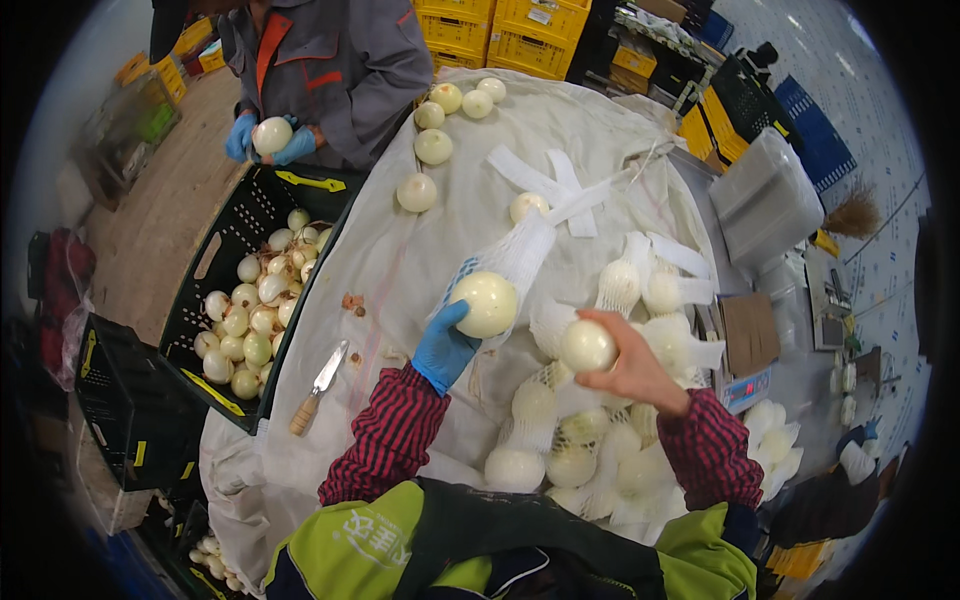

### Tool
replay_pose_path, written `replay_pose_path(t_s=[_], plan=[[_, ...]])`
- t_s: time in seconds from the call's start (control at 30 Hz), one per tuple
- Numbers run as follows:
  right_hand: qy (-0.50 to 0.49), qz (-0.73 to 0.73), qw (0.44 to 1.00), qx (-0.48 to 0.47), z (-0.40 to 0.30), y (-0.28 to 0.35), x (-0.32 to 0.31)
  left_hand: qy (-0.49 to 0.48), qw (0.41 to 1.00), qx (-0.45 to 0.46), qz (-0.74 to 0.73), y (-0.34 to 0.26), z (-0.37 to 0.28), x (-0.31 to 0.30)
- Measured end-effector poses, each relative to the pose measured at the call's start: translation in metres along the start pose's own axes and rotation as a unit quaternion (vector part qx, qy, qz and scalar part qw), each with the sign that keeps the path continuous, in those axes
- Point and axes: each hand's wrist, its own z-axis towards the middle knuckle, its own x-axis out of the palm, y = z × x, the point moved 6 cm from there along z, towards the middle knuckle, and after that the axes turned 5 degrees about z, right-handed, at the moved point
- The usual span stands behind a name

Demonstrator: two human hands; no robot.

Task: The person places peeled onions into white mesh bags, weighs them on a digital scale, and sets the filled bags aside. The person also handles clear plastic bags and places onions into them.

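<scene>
My left hand [448, 349], in a blue glove, holds a large peeled white onion [486, 305] over the cloth-covered table. Bare, my right hand [634, 360] grips a smaller peeled onion [588, 346] to the right of it. Beyond my left hand an empty-looking white mesh net [517, 255] lies on the cloth, beside a single onion [529, 208] and white strips [574, 187]. Netted onions [571, 457] are heaped under and around my right hand. A knife with a wooden handle [304, 414] lies left of my left forearm.
A dark crate [174, 315] of onions [262, 319] stands at the left. Across from me a co-worker's gloved hands [294, 145] hold an onion. Several onions [433, 146] lie at the far table edge. A scale [746, 390] and stacked yellow crates [536, 37] are also around.
</scene>
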Motion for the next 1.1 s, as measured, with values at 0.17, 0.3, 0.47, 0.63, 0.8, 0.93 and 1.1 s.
replay_pose_path(t_s=[0.17,0.3,0.47,0.63,0.8,0.93,1.1], plan=[[-0.005,0.04,0.999,-0.03,-0.054,0.049,0.051,0.005,0.993,0.053,0.105,-0.006,-0.063,0.016],[-0.046,-0.017,0.996,-0.073,-0.072,0.048,0.118,-0.098,0.866,0.135,0.471,-0.012,-0.101,-0.007],[-0.027,-0.136,0.987,-0.078,-0.046,0.014,0.216,-0.153,0.623,0.225,0.734,-0.013,-0.132,-0.068],[-0.081,-0.051,0.992,-0.083,-0.047,0.012,0.217,-0.164,0.744,0.172,0.624,-0.019,-0.167,-0.072],[0.006,0.625,0.774,0.098,-0.064,0.001,0.168,0.121,0.951,0.121,0.257,-0.009,-0.205,0.05],[0.258,0.459,0.844,0.099,-0.103,0.062,0.16,0.175,0.93,-0.066,0.317,0.051,-0.232,0.076],[0.096,0.561,0.807,0.157,-0.122,0.036,0.132,0.012,0.968,-0.055,0.246,0.077,-0.231,0.025]])
